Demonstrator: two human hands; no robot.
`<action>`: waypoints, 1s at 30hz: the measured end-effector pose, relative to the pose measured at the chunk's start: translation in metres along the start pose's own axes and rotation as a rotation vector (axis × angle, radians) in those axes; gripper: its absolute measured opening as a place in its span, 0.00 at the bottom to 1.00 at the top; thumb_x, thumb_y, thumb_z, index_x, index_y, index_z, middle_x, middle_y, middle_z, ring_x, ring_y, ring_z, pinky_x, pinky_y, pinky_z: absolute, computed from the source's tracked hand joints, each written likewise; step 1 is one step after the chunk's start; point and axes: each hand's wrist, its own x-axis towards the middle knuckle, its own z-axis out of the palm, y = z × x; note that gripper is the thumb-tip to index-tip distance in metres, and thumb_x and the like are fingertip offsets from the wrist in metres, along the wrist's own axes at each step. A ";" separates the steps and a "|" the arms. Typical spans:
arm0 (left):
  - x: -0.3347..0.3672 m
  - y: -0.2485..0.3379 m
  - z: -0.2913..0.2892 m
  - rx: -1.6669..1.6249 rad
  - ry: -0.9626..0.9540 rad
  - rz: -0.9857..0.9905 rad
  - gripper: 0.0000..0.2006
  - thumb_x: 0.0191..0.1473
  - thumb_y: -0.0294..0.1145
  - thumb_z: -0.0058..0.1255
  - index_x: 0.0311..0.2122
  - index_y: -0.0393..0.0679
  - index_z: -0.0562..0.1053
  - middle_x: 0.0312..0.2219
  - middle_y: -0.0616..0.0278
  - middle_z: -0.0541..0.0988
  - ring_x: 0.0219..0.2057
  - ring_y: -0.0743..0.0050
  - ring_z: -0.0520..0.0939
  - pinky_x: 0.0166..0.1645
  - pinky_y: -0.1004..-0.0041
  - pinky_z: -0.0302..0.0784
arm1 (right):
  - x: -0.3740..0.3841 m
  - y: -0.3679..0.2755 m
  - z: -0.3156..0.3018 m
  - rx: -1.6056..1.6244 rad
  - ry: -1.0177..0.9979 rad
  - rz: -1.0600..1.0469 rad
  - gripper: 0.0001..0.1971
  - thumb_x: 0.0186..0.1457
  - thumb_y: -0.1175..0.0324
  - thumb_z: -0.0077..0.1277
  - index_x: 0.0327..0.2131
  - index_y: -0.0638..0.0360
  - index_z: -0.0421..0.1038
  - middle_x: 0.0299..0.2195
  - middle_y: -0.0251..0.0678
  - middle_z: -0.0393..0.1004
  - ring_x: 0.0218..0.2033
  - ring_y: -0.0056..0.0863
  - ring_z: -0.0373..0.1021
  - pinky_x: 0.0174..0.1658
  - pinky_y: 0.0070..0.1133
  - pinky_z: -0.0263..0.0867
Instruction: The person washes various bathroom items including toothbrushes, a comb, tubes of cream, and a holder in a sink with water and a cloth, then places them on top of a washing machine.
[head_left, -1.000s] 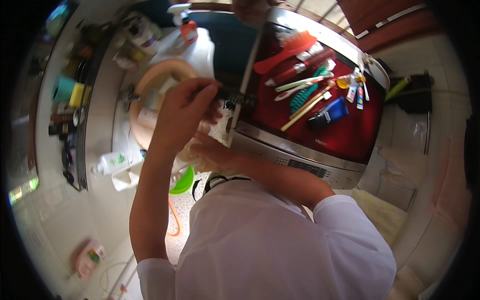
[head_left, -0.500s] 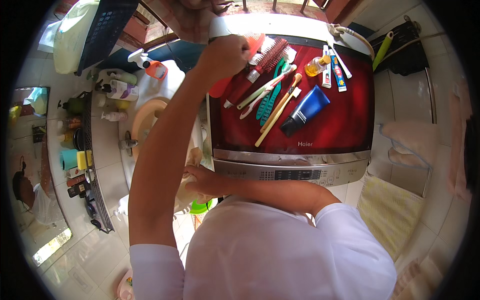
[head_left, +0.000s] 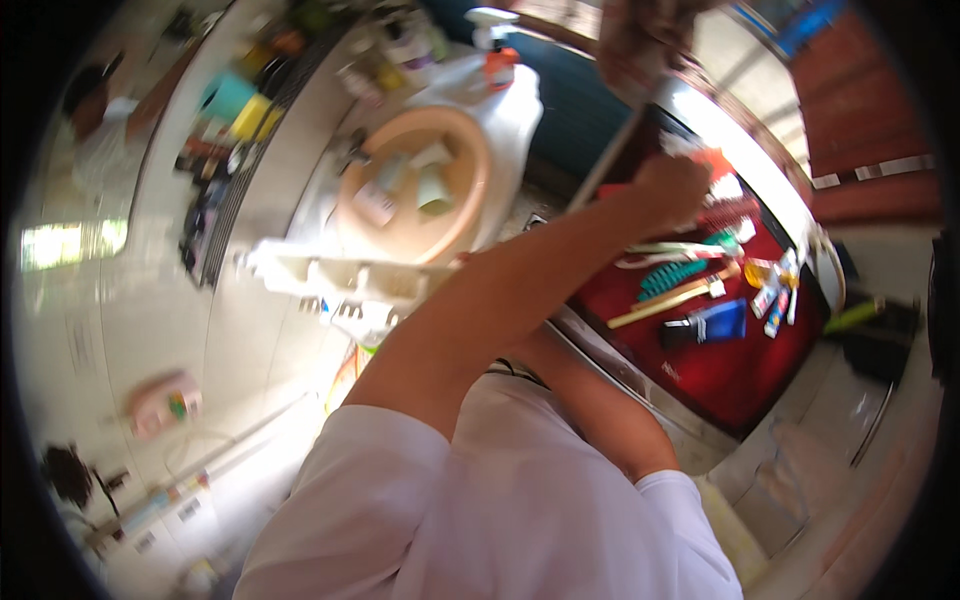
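Observation:
Stretched across the red-topped washing machine (head_left: 715, 375), my left hand (head_left: 672, 190) is a blurred fist against an orange-red, comb-like piece (head_left: 714, 160). What the fist holds is hidden. Around it lie a dark red round hairbrush (head_left: 735, 212), pale toothbrushes (head_left: 655, 250), a green comb (head_left: 668, 279), a wooden-handled brush (head_left: 655, 308), a blue tube (head_left: 725, 322), a yellow bottle (head_left: 760, 272) and small tubes (head_left: 770, 297). Beneath my left forearm, my right hand (head_left: 463, 258) is mostly covered; a fingertip shows at the edge of a white rack (head_left: 370, 280) held level with hooks below.
A peach basin (head_left: 482, 165) with several pale pieces inside stands left of the machine. Behind it is an orange-and-white spray bottle (head_left: 500, 66). A wall shelf (head_left: 250, 170) carries bottles at the left. A hose (head_left: 832, 275) bends past the machine's right side.
My view has swung left, so the basin and the white rack now show fully and the machine sits further right. My left fist stays over the machine's back part.

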 end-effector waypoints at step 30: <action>-0.497 -0.195 -0.034 -1.863 1.169 -0.097 0.30 0.59 0.48 0.38 0.62 0.46 0.51 0.53 0.49 0.65 0.58 0.40 0.59 0.60 0.49 0.59 | 0.085 0.014 0.123 0.200 -0.138 0.382 0.25 0.44 0.76 0.36 0.50 0.63 0.62 0.44 0.35 0.66 0.47 0.23 0.62 0.52 0.18 0.55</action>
